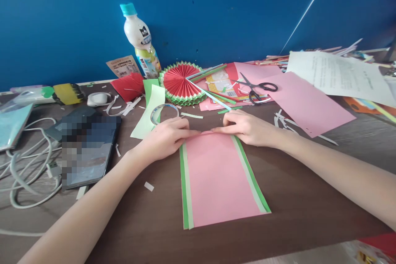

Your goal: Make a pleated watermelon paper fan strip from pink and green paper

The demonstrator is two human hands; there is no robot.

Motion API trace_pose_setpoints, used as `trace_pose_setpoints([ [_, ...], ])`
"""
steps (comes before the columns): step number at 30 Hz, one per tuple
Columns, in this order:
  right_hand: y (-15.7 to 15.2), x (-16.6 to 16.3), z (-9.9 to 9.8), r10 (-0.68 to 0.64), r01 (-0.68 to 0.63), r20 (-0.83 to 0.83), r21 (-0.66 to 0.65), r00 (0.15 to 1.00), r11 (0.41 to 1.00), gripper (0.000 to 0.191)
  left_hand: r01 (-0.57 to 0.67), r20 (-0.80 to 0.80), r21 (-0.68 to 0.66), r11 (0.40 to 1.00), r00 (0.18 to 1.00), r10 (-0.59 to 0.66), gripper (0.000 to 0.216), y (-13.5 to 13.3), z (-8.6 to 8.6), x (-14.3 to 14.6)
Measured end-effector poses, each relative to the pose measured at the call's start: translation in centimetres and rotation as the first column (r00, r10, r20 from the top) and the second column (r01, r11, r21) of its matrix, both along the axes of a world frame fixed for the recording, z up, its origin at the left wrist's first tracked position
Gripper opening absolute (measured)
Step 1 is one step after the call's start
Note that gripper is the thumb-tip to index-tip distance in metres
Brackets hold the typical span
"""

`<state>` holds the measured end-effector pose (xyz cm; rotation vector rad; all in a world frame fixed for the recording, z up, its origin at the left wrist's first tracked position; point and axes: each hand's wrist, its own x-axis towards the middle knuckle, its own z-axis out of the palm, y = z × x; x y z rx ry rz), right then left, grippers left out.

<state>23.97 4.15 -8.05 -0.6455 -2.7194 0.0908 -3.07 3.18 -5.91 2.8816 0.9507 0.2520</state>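
Note:
A pink paper sheet (221,177) lies flat before me, with light and dark green strips along its left and right sides. At its far edge, where a narrow fold rises, my left hand (168,136) pinches the left part. My right hand (243,127) grips the same edge on the right, its fingers curled and its thumb toward the middle. The two hands are a short gap apart. Just behind my left hand are a roll of tape (152,116) and a light green paper piece (142,126). Beyond both hands stands a pleated red and green paper fan (177,80).
Black-handled scissors (255,88) rest on papers at the back right, near a loose pink sheet (312,103). A bottle (137,35) stands against the blue wall. At left lie a phone (95,148) and white cables (46,156). Paper scraps (149,186) are scattered about.

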Motion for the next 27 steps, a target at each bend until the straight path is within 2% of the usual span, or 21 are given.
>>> trace_pose_setpoints([
  [6,-0.04,0.02,0.12,0.024,-0.025,0.021,0.044,0.999,0.999,0.055,0.063,-0.01,0.135,0.989,0.998,-0.062,0.04,0.01,-0.22,-0.02],
  [14,-0.32,0.06,0.14,0.016,-0.028,0.085,0.139,0.996,0.99,0.048,0.142,-0.045,0.338,0.93,0.99,-0.134,0.032,0.04,-0.7,0.11],
  [19,-0.52,-0.16,0.21,0.004,-0.018,0.077,0.179,0.997,0.984,0.041,0.149,-0.051,0.373,0.916,0.989,-0.14,0.029,0.01,-0.62,0.22],
  [27,-0.54,-0.29,0.45,0.014,-0.037,0.099,0.232,0.995,0.972,0.04,0.145,-0.115,0.37,0.918,0.987,-0.11,0.029,-0.33,-0.19,0.48],
])
